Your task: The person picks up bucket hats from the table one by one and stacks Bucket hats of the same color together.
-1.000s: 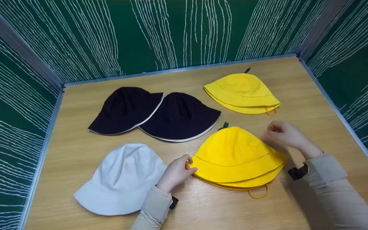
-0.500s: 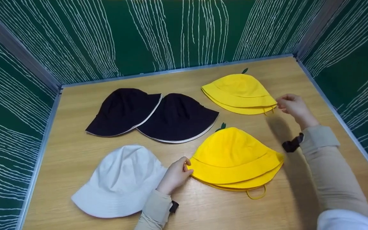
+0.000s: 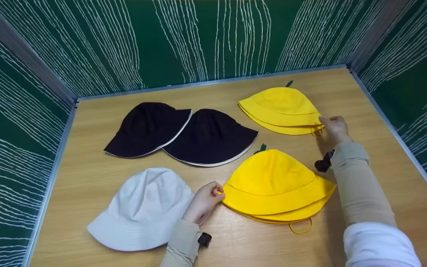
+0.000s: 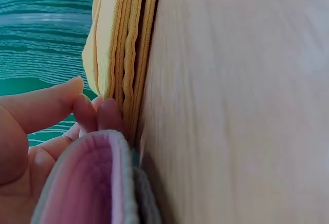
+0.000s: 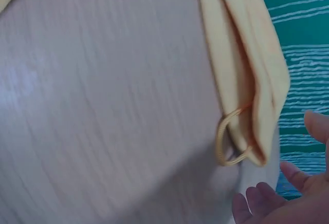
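In the head view, a stack of yellow bucket hats [image 3: 272, 178] with a green leaf on top lies at the front centre-right. My left hand [image 3: 204, 202] pinches its left brim corner; the left wrist view shows the fingertips at the layered brim edges [image 4: 123, 54]. Farther back lies another yellow bucket hat [image 3: 282, 105], its brim doubled and a cord loop [image 5: 226, 136] hanging from the corner. My right hand [image 3: 336, 129] is at that right corner. In the right wrist view, its thumb and fingers are spread around the corner, with a gap to the cloth.
Two black bucket hats with white edging, a left one [image 3: 148, 128] and a right one [image 3: 211, 137], overlap at the back left. A white bucket hat [image 3: 143, 211] lies at the front left, beside my left forearm. Green walls [image 3: 198, 40] enclose the wooden table [image 3: 69, 178].
My right hand has moved from beside the front yellow stack back to the rear yellow hat's right corner. My left hand has stayed at the front stack's brim.
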`<state>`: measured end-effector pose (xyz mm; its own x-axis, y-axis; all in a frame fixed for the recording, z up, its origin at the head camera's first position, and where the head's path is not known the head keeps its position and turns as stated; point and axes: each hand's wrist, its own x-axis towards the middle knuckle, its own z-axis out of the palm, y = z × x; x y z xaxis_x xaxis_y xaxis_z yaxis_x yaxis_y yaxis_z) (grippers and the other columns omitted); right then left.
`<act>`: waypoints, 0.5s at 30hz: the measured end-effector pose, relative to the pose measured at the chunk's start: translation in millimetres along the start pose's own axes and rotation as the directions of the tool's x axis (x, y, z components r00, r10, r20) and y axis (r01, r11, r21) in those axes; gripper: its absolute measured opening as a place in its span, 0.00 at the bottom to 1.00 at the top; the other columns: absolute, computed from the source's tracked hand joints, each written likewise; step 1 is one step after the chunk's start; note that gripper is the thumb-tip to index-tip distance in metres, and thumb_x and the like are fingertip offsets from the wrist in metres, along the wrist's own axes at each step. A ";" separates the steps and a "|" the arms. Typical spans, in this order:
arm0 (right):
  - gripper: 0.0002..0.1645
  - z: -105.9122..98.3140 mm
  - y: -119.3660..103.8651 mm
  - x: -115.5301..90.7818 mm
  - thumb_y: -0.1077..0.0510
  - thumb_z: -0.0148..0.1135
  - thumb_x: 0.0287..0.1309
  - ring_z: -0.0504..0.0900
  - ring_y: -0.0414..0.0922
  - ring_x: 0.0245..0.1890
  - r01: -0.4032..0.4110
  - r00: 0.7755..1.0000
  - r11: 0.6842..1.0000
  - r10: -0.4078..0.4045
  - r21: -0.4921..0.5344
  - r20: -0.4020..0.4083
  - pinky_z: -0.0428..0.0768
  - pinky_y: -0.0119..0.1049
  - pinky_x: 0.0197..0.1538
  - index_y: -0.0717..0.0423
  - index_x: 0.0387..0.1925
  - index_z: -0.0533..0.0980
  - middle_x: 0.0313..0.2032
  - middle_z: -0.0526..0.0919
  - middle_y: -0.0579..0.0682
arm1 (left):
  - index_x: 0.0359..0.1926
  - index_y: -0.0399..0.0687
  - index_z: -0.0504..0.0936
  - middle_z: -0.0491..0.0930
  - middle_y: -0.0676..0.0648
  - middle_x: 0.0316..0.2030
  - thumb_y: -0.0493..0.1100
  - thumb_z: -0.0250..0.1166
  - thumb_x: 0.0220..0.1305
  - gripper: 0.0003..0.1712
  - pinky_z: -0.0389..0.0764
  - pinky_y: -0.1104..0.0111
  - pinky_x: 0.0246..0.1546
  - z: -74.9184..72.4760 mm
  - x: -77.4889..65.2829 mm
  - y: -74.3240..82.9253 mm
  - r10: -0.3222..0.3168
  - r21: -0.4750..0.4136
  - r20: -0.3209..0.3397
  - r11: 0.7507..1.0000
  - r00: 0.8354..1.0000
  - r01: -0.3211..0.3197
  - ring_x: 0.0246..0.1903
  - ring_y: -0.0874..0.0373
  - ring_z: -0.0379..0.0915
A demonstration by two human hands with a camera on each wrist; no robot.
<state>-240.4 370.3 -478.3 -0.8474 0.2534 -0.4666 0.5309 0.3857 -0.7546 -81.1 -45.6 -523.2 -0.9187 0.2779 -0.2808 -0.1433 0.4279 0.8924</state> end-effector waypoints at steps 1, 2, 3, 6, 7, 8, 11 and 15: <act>0.52 0.2 1.8 0.9 0.33 0.41 0.64 0.45 0.62 0.71 -0.021 1.000 1.000 0.021 0.022 0.008 0.50 0.55 0.71 0.64 0.71 0.37 0.72 0.41 0.67 | 0.37 0.42 0.76 0.64 0.54 0.24 0.36 0.62 0.62 0.04 0.63 0.77 0.25 -0.2 0.4 -0.2 0.002 0.004 0.002 1.000 1.000 -0.002 0.23 0.62 0.61; 0.52 0.9 3.1 1.8 0.34 0.40 0.64 0.44 0.61 0.72 -0.035 0.999 0.998 0.034 0.046 0.015 0.49 0.54 0.71 0.63 0.72 0.35 0.72 0.38 0.66 | 0.37 0.41 0.76 0.64 0.54 0.24 0.36 0.62 0.62 0.04 0.63 0.77 0.25 -0.3 0.8 -0.5 0.003 0.005 0.003 1.000 1.000 -0.003 0.23 0.62 0.61; 0.52 1.3 3.9 3.0 0.35 0.40 0.64 0.43 0.61 0.72 -0.051 0.999 0.996 0.050 0.079 0.023 0.48 0.53 0.71 0.62 0.72 0.34 0.73 0.36 0.64 | 0.37 0.41 0.76 0.65 0.54 0.23 0.36 0.62 0.63 0.04 0.63 0.77 0.25 -0.3 1.2 -0.7 0.002 0.007 0.003 1.000 1.000 -0.002 0.23 0.62 0.61; 0.50 3.8 4.1 6.9 0.37 0.41 0.66 0.44 0.56 0.73 -0.089 0.996 0.980 0.084 0.181 0.033 0.50 0.48 0.72 0.58 0.73 0.31 0.74 0.35 0.60 | 0.37 0.41 0.76 0.65 0.54 0.24 0.36 0.62 0.62 0.03 0.63 0.77 0.25 0.6 0.8 -0.3 -0.006 -0.002 -0.007 1.000 1.000 0.006 0.23 0.62 0.61; 0.49 4.3 4.0 8.5 0.38 0.42 0.66 0.47 0.54 0.73 -0.101 0.995 0.970 0.096 0.222 0.036 0.52 0.45 0.72 0.56 0.73 0.32 0.74 0.36 0.58 | 0.37 0.41 0.76 0.64 0.54 0.24 0.36 0.62 0.62 0.03 0.63 0.77 0.25 1.2 0.6 -0.1 -0.011 -0.016 -0.010 1.000 1.000 0.010 0.24 0.62 0.61; 0.48 4.7 4.1 10.5 0.39 0.44 0.66 0.53 0.51 0.71 -0.117 0.993 0.954 0.112 0.276 0.034 0.55 0.41 0.71 0.55 0.73 0.34 0.73 0.43 0.57 | 0.37 0.41 0.76 0.64 0.53 0.24 0.35 0.62 0.62 0.04 0.63 0.77 0.25 2.0 0.4 0.1 -0.015 -0.033 -0.013 0.999 1.000 0.015 0.24 0.62 0.61; 0.45 5.4 4.8 15.1 0.43 0.51 0.65 0.66 0.39 0.61 -0.180 0.984 0.846 0.165 0.503 0.073 0.64 0.30 0.65 0.48 0.74 0.42 0.64 0.63 0.49 | 0.36 0.39 0.75 0.64 0.53 0.24 0.33 0.62 0.61 0.04 0.63 0.78 0.25 4.4 -0.4 0.5 -0.027 -0.094 -0.021 0.995 0.999 0.025 0.25 0.61 0.60; 0.43 7.6 2.7 15.8 0.52 0.60 0.60 0.69 0.31 0.47 -0.255 0.962 0.601 0.233 0.758 0.139 0.70 0.23 0.55 0.41 0.72 0.51 0.48 0.68 0.37 | 0.36 0.37 0.75 0.64 0.52 0.24 0.31 0.62 0.60 0.04 0.63 0.78 0.26 6.4 -1.1 0.6 -0.035 -0.146 -0.033 0.989 0.999 0.030 0.26 0.61 0.60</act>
<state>-252.4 368.7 -491.2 -0.6933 0.2102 -0.6893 0.5267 -0.5050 -0.6837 -77.9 -40.2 -524.7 -0.9248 0.2336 -0.3003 -0.2232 0.3060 0.9255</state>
